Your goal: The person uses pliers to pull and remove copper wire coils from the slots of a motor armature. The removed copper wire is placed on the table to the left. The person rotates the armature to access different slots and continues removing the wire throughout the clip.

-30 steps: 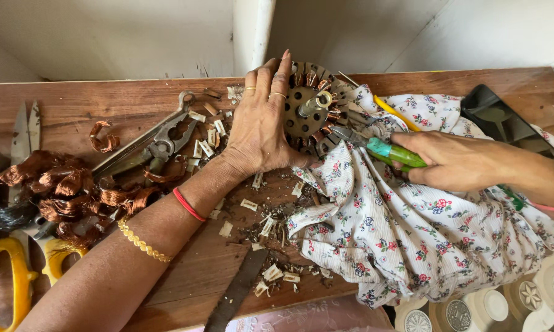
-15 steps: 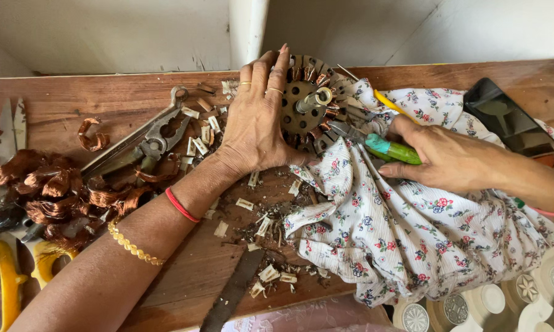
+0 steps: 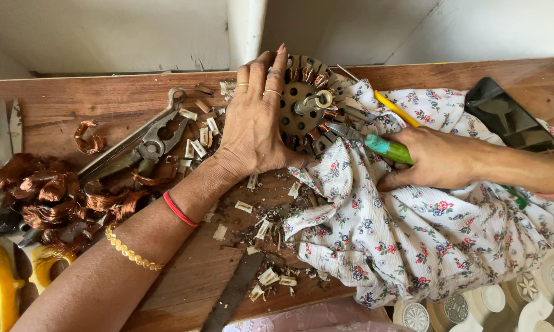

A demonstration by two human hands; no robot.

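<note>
Fingers [image 3: 261, 92] of left hand [image 3: 255, 126] hide part of stator [image 3: 307, 104].

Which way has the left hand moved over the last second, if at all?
No. The left hand still presses flat on the wound motor core, no nearer the grey pliers beside it; the right hand grips a green-handled tool.

The left hand [image 3: 255, 126] pressed flat on a round motor stator [image 3: 307, 104] with copper windings; the right hand [image 3: 433, 161] gripped green-handled pliers [image 3: 375, 144], tips at the stator's edge; a floral cloth [image 3: 424, 233] lay beneath on the wooden surface [image 3: 105, 98]; copper wire scraps [image 3: 55, 197] sat left.
</note>
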